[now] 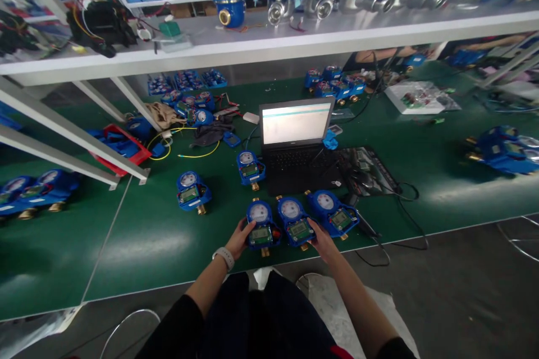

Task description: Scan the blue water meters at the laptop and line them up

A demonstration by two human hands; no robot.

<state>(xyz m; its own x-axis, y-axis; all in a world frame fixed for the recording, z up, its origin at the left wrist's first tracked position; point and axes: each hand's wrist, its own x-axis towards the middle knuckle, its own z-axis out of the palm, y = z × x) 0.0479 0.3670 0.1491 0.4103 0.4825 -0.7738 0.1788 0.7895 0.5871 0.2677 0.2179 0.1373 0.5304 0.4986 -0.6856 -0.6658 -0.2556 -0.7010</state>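
Three blue water meters with round white dials and exposed green circuit boards sit in a row near the bench's front edge. My left hand point(240, 239) grips the side of the left water meter point(259, 213), thumb on its upper edge. On the middle water meter point(290, 208), my right hand point(322, 241) holds the right side, fingers partly hidden. Just right of that hand lies the third water meter point(326, 202), tilted. Two more stand apart: one water meter point(188, 180) to the left, another water meter point(247, 159) beside the laptop.
An open laptop point(290, 171) stands behind the row, with a mouse mat point(366, 165) and cables at its right. A red bin point(120, 148), yellow cable point(197, 155) and more meters point(42, 188) lie left. Overhead runs a shelf point(236, 45) carrying large blue meters. Another person's arm point(379, 54) shows behind.
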